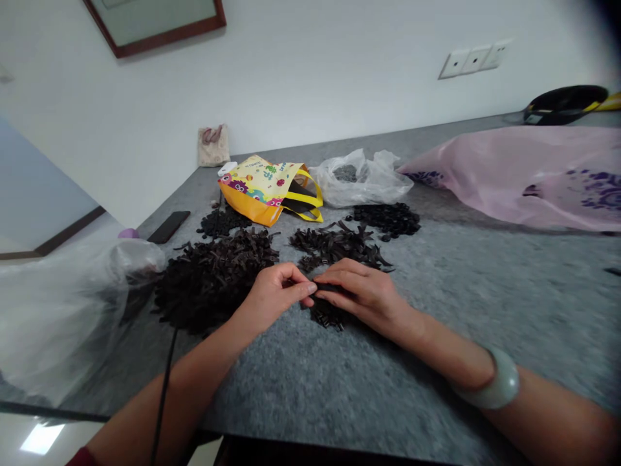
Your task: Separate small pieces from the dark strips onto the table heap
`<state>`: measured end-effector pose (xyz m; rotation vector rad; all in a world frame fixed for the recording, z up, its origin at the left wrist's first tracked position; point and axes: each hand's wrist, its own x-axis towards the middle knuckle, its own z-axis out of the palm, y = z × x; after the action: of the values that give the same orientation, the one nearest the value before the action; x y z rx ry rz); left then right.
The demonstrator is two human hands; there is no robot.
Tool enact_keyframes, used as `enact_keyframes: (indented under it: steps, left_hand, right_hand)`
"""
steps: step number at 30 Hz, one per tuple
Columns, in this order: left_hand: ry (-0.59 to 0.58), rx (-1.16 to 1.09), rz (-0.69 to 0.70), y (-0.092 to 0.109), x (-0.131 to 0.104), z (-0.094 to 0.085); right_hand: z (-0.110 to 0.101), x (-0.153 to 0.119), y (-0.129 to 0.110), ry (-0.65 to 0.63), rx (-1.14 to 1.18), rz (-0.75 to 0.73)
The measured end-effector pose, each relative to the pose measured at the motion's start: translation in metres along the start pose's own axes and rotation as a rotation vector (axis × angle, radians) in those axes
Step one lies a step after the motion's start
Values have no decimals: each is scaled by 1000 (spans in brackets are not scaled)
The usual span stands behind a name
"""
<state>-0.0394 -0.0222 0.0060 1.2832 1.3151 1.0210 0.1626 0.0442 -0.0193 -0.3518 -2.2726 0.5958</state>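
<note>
My left hand (pixel 279 291) pinches thumb and finger together at the near end of a short black strip (pixel 328 287). The fingers of my right hand (pixel 371 291) are closed along the same strip from the other side. Just under my hands lie small dark shiny pieces (pixel 330 318), too small to name. A heap of black strips (pixel 213 275) spreads to the left of my left hand. Beyond my fingers is a smaller pile of black strips (pixel 339 243). A pale bangle (pixel 499 382) sits on my right wrist.
Small black pieces (pixel 388 219) lie before a clear plastic bag (pixel 361 181). Behind stands a yellow bag (pixel 264 188). A pink bag (pixel 524 175) covers the back right. At left are a black phone-like slab (pixel 169 226) and a large translucent bag (pixel 63 317). The grey table (pixel 485 291) meets the wall.
</note>
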Motion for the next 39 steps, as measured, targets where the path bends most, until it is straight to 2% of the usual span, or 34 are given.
enact_keyframes:
  steps: [6, 15, 20, 26, 33, 39]
  left_hand:
    - [4, 72, 84, 3, 1, -1]
    - [-54, -229, 52, 3, -3, -2]
    - [-106, -364, -13, 7, -3, 0]
    - [-139, -444, -67, 8, -3, 1]
    - [-133, -452, -87, 10, -2, 2]
    - [-148, -318, -74, 5, -3, 2]
  right_hand:
    - [-1, 3, -4, -49, -64, -50]
    - [-3, 5, -6, 120, 61, -73]
    - [-4, 5, -11, 128, 112, -45]
    - [-6, 4, -10, 78, 174, -6]
    - [-4, 3, -5, 81, 150, -40]
    - [-2, 3, -3, 87, 131, -88]
